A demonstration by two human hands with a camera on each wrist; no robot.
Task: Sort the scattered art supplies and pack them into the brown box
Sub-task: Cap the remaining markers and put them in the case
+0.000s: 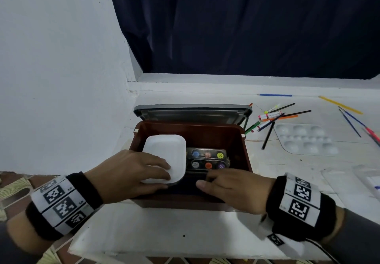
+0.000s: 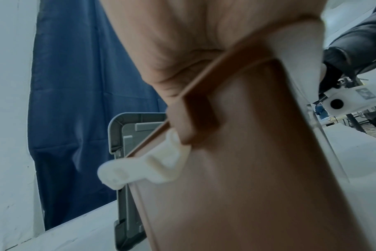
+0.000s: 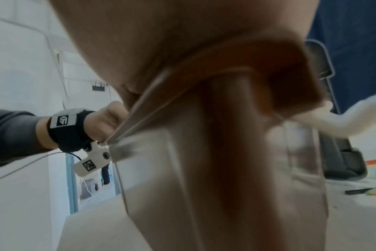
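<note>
My left hand (image 1: 131,173) grips the white plastic tray (image 1: 164,157), lowering it into the brown plastic box (image 1: 242,140); my right hand (image 1: 232,189) rests loose on the near rim; next, pens (image 1: 275,117) at right

A white tabletop (image 1: 185,226) carries the open brown box (image 1: 244,157) near its left end. To the right lie a loose heap of markers and coloured pencils (image 1: 275,117), a white welled paint palette (image 1: 306,139), several paintbrushes (image 1: 350,123) and a blue pencil (image 1: 275,95).
</note>
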